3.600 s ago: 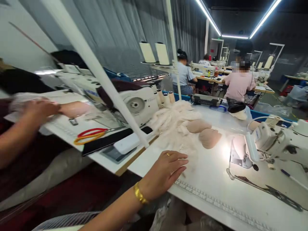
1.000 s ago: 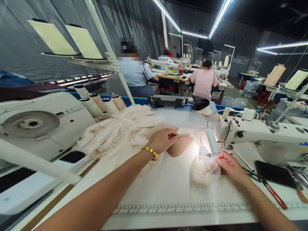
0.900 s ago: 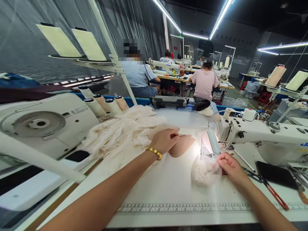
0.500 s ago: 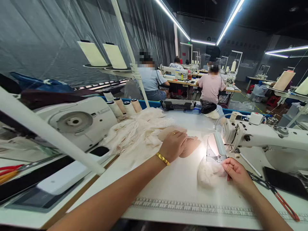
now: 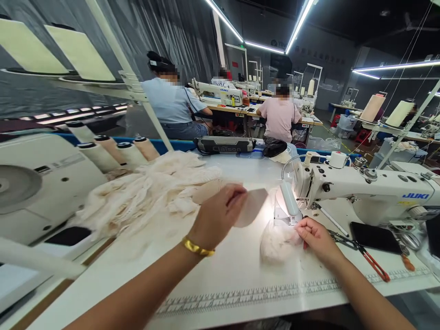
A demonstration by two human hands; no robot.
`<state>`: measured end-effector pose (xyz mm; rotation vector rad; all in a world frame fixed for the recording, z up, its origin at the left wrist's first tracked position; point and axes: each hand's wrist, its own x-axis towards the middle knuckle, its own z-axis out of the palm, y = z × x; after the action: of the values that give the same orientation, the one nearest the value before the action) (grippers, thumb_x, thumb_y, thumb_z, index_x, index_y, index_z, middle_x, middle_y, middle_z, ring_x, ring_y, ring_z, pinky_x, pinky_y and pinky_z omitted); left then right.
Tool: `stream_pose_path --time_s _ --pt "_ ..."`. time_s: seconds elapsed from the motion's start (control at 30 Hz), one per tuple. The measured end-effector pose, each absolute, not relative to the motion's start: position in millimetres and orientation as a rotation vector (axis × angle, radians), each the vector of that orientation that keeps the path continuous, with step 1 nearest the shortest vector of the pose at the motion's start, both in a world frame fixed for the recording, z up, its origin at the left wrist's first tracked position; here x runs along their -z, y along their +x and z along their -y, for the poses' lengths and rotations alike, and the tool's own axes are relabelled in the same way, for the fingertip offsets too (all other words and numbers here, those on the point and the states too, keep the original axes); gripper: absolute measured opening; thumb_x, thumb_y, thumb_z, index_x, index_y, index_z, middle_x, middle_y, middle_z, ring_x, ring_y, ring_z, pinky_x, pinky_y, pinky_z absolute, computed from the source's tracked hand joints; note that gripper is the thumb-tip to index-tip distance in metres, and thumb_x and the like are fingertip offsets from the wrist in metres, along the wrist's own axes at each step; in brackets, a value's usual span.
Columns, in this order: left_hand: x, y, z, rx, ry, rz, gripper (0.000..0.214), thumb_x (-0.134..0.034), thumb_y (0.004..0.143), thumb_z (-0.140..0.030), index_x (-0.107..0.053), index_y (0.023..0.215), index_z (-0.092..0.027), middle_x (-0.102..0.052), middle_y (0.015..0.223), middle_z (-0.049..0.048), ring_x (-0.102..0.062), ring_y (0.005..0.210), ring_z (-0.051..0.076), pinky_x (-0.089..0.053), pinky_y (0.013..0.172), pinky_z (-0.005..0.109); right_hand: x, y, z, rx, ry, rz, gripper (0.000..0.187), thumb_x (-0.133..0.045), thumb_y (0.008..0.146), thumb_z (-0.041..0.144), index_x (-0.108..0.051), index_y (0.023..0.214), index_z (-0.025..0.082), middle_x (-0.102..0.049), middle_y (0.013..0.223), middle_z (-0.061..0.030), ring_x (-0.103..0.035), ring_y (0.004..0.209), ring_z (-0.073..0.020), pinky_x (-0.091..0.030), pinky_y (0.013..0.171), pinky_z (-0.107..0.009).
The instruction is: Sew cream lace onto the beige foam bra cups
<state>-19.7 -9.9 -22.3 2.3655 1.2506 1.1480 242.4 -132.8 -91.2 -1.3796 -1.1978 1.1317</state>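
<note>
My left hand, with a gold bangle at the wrist, is smeared by motion. Its fingers are pinched at the edge of a thin beige pad, pointed at one end, which looks raised off the table. Another pale beige piece lies behind that hand, partly covered. My right hand pinches the edge of a bunched sheer white fabric. This fabric lies at the needle area of the white sewing machine, under a lit lamp.
A heap of cream lace fabric covers the table's left part. Thread snips and a black phone lie right of my right hand. A printed ruler runs along the front edge. Thread cones stand at the left.
My view has swung to the right. My left hand has drawn the beige pad up from where beige pieces lay layered. My right hand keeps its pinch on the white fabric.
</note>
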Motion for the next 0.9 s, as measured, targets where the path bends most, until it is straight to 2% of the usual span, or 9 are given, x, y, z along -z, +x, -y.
stream_pose_path --time_s 0.1,0.23,0.33,0.43,0.53,0.6,0.67,0.8,0.9 --pt "31 -2 42 -0.805 2.350 -0.981 0.023 -0.049 0.096 -0.039 -0.063 0.093 -0.022 -0.070 0.080 -0.0015 -0.064 0.069 0.018 -0.047 0.061 0.028 90 244 135 -1.137 -1.359 1.198 0.049 -0.058 0.091 0.069 -0.064 0.092 0.021 -0.070 0.076 -0.0017 -0.054 0.062 -0.0146 -0.043 0.062 -0.028" --pt "46 19 58 -0.637 2.443 -0.884 0.019 -0.044 0.097 -0.027 -0.060 0.092 -0.020 -0.068 0.079 0.0007 -0.062 0.070 0.019 -0.046 0.065 0.031 84 239 140 -1.118 -1.355 1.297 0.045 -0.058 0.093 0.066 -0.064 0.095 0.021 -0.067 0.072 -0.0001 -0.060 0.068 -0.0170 -0.044 0.065 -0.028" --pt "44 26 57 -0.591 2.498 -0.702 0.019 -0.055 0.091 -0.025 -0.061 0.108 -0.017 -0.070 0.103 0.0076 -0.065 0.093 0.024 -0.051 0.082 0.037 75 228 150 -0.996 -1.411 1.443 0.026 -0.065 0.094 0.048 -0.064 0.092 0.022 -0.063 0.068 0.0029 -0.061 0.067 -0.0162 -0.043 0.064 -0.026" --pt "32 28 53 -0.425 2.455 -0.380 0.063 -0.076 0.077 -0.028 -0.052 0.135 -0.021 -0.061 0.136 0.0109 -0.056 0.123 0.029 -0.048 0.102 0.041 63 217 163 -0.795 -1.350 1.728 0.014 -0.058 0.099 0.031 -0.065 0.090 0.023 -0.064 0.072 0.0027 -0.060 0.066 -0.0141 -0.043 0.065 -0.025" --pt "21 24 49 -0.139 2.359 -0.316 0.049 -0.079 0.072 -0.026 -0.060 0.118 -0.024 -0.069 0.106 0.0009 -0.063 0.103 0.023 -0.052 0.085 0.031 52 213 172 -0.488 -1.193 1.958 0.013 -0.053 0.101 0.021 -0.065 0.095 0.023 -0.069 0.082 -0.0004 -0.063 0.072 -0.0151 -0.045 0.066 -0.025" --pt "18 18 44 -0.072 2.344 -0.392 0.022 -0.071 0.076 -0.025 -0.060 0.095 -0.022 -0.061 0.077 -0.0048 -0.059 0.075 0.016 -0.046 0.064 0.023 48 212 172 -0.257 -1.156 2.002 0.015 -0.051 0.102 0.017 -0.064 0.101 0.023 -0.069 0.082 -0.0016 -0.063 0.071 -0.0158 -0.046 0.064 -0.025" --pt "18 11 40 -0.211 2.467 -0.470 0.012 -0.064 0.078 -0.021 -0.053 0.084 -0.021 -0.053 0.067 -0.0057 -0.051 0.063 0.014 -0.037 0.055 0.023 47 212 168 -0.026 -1.158 1.979 0.018 -0.050 0.101 0.012 -0.063 0.105 0.023 -0.070 0.083 -0.0029 -0.063 0.072 -0.0167 -0.047 0.064 -0.027" --pt "26 -6 35 -0.844 2.978 -0.368 0.017 -0.050 0.083 -0.006 -0.047 0.076 -0.021 -0.050 0.061 -0.0045 -0.044 0.058 0.015 -0.039 0.069 0.030 56 208 151 0.283 -1.107 1.923 0.028 -0.052 0.096 0.002 -0.064 0.110 0.023 -0.075 0.105 -0.0063 -0.066 0.083 -0.0171 -0.051 0.072 -0.028" --pt "36 -9 38 -0.848 3.228 -0.261 0.023 -0.051 0.088 -0.003 -0.046 0.075 -0.021 -0.050 0.060 -0.0046 -0.043 0.055 0.015 -0.039 0.071 0.032 71 212 133 0.244 -1.185 2.066 0.025 -0.048 0.100 0.010 -0.067 0.106 0.024 -0.075 0.103 -0.0039 -0.067 0.082 -0.0168 -0.051 0.072 -0.027"
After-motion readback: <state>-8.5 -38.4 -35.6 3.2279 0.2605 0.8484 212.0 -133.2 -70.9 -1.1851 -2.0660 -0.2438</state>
